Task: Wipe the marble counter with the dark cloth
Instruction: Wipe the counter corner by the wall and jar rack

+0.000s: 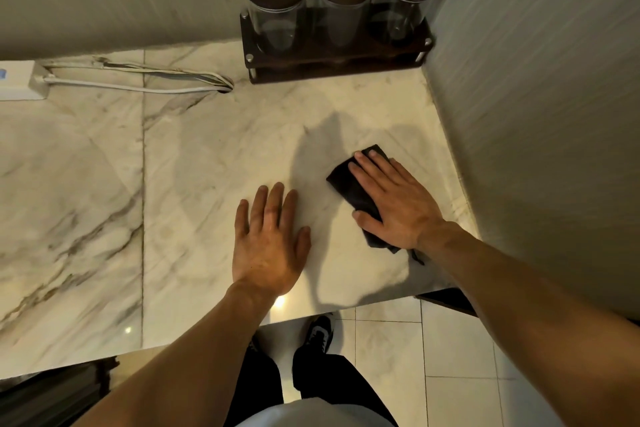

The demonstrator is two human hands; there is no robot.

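The dark cloth (349, 185) lies folded on the marble counter (194, 163), near the counter's right side. My right hand (394, 201) presses flat on top of it, fingers stretched out, and hides much of the cloth. A corner of the cloth sticks out past my fingertips and another bit shows below my wrist. My left hand (270, 239) rests flat on the bare marble just left of the cloth, fingers spread, holding nothing.
A dark wooden rack (332, 62) with three lidded glass jars (343, 0) stands in the back right corner. A white power strip (20, 80) and its cables (138, 80) lie at the back left. A wall (536, 114) borders the counter's right side. Tiled floor lies below the front edge.
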